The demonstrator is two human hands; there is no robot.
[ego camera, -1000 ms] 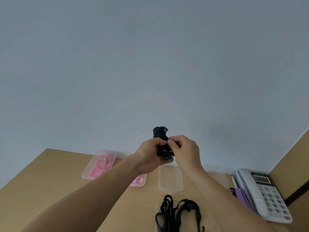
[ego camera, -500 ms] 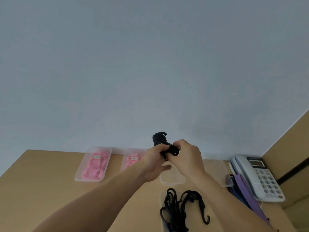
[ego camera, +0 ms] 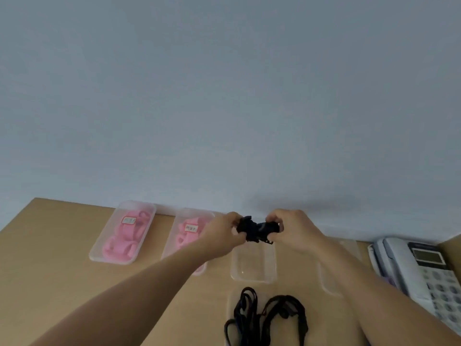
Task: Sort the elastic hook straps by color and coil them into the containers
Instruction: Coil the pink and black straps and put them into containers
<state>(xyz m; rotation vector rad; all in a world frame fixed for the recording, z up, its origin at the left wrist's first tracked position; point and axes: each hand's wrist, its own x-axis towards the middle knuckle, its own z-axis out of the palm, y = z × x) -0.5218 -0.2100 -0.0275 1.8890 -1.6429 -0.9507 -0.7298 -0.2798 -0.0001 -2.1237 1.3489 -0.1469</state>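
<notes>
Right now L hand & R hand, fingers tight round coiled blk strap, above clear container.

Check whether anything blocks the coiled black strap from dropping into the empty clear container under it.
Nothing visible does. The coiled black strap, gripped by the left hand and right hand, hangs above the empty clear container.

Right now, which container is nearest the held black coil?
The empty clear container directly below the black coil; the two pink-filled containers sit farther left.
</notes>
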